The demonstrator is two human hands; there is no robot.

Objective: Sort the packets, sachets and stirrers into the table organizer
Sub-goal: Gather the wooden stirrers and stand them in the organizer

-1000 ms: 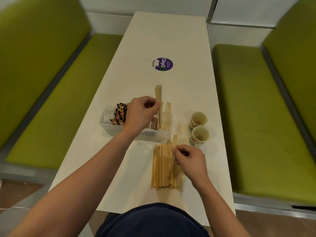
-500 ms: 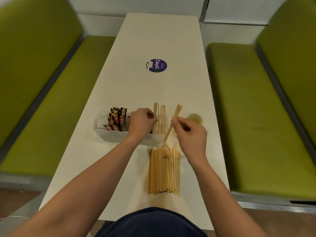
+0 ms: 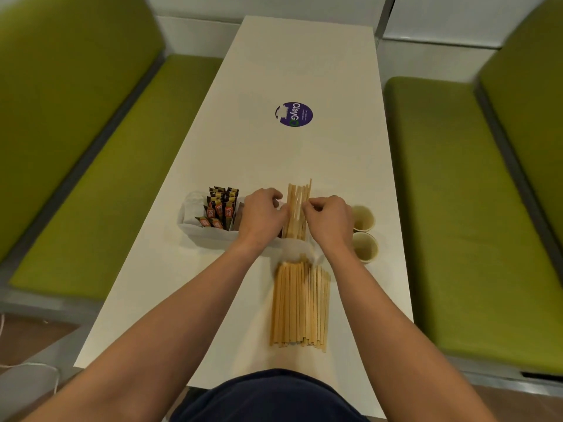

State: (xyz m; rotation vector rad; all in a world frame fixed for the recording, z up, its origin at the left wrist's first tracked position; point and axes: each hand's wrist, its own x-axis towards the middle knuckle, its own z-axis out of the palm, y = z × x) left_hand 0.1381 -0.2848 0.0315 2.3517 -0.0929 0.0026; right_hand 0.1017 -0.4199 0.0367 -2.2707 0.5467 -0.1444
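Benches: two green padded benches are seen, the left bench (image 3: 91, 178) down the left side of the frame and the right bench (image 3: 457, 208) down the right side.
Table: a long white table (image 3: 298, 62) is set between them, running from the bottom centre to the top centre.
Forearms: both bare forearms are stretched up from the lower corners toward the middle of the frame.
Dark garment: a navy garment (image 3: 268, 397) is seen at the bottom edge, against the near table end.
Loose stirrers: a flat pile of wooden loose stirrers (image 3: 300, 303) is laid on the table just below the hands, lengthwise toward the camera.
Organizer: a pale organizer (image 3: 195, 229) is placed across the table at centre frame, partly covered by both hands.
Left hand: the left hand (image 3: 262, 213) is curled, with thumb and fingertips closed on the left edge of the standing bunch.
Right hand: the right hand (image 3: 329, 219) is curled, with its fingertips pinched on the right edge of the same bunch.
Upright stirrers: the upright stirrers (image 3: 297, 205) are stood in the organizer's right compartment, between the two hands.
Sachets: brown and orange sachets (image 3: 221, 207) are stood in a compartment left of the left hand.
Paper cups: two paper cups (image 3: 364, 219) are set just right of the right hand, one below the other.
Sticker: a round purple sticker (image 3: 294, 114) is stuck on the table above centre.
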